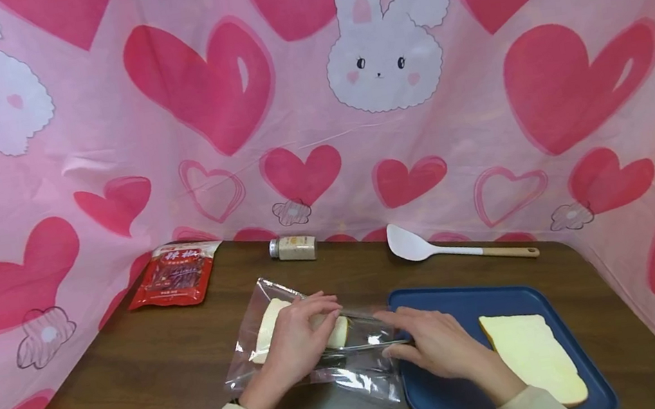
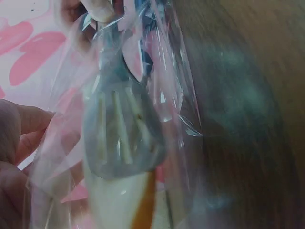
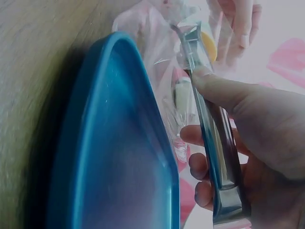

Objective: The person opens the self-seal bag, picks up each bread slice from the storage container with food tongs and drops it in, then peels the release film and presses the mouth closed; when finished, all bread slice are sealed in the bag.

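Observation:
A clear plastic bag (image 1: 365, 384) lies beside the blue tray, with a slice of bread (image 1: 265, 332) inside it. My left hand (image 1: 298, 334) pinches the bag's film and covers part of the bread. My right hand (image 1: 442, 349) grips metal tongs (image 3: 219, 148), thumb on one side and fingers curled on the other. Inside the bag, the slotted head of the tongs (image 2: 121, 126) lies against the bread, seen through the film in the left wrist view. Whether both tong arms clamp the slice cannot be told.
The blue tray (image 1: 450, 402) carries another bread slice (image 1: 533, 354) at the right. Behind stand a white spatula with wooden handle (image 1: 466, 249), a small seasoning jar (image 1: 295, 249) lying on its side, and a red packet (image 1: 177, 274). A pink patterned cloth (image 1: 303, 117) hangs behind the table.

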The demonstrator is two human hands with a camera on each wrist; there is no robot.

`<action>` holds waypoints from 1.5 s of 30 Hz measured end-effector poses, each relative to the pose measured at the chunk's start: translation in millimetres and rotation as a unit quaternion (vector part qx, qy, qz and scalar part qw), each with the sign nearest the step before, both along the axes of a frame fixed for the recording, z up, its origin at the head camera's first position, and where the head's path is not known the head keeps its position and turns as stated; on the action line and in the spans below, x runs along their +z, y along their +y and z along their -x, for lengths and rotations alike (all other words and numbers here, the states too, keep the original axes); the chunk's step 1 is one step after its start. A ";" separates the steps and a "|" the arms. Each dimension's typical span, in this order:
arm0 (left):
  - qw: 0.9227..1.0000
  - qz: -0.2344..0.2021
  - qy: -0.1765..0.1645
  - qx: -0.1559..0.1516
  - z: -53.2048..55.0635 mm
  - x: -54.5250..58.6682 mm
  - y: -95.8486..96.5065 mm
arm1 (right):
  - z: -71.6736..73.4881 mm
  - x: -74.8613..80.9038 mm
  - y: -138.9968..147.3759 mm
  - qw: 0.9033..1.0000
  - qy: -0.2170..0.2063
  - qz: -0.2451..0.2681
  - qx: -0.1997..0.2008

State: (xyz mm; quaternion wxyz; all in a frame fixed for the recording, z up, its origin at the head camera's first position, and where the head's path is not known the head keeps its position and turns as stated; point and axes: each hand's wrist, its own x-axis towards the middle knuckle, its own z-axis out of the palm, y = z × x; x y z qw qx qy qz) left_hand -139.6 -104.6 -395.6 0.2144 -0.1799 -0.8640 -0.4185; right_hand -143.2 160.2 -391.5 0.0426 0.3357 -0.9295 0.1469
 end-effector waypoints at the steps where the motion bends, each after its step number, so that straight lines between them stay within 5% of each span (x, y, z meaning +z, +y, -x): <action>1: 1.000 0.000 -0.003 0.000 -0.1 0.4 -0.2 | 0.3 -0.2 -0.8 1.000 -0.003 -0.003 -0.001; 11: 1.000 -0.010 0.007 0.007 1.1 -2.2 -2.9 | -0.1 -4.3 5.5 0.999 -0.032 0.007 -0.026; 30: 1.000 -0.019 0.011 -0.009 0.3 -10.5 1.9 | 7.6 0.6 -9.6 0.999 -0.050 -0.002 -0.009; 45: 0.996 -0.031 -0.079 0.002 6.1 -13.9 -9.2 | 12.6 6.1 -12.5 0.997 -0.061 -0.043 -0.007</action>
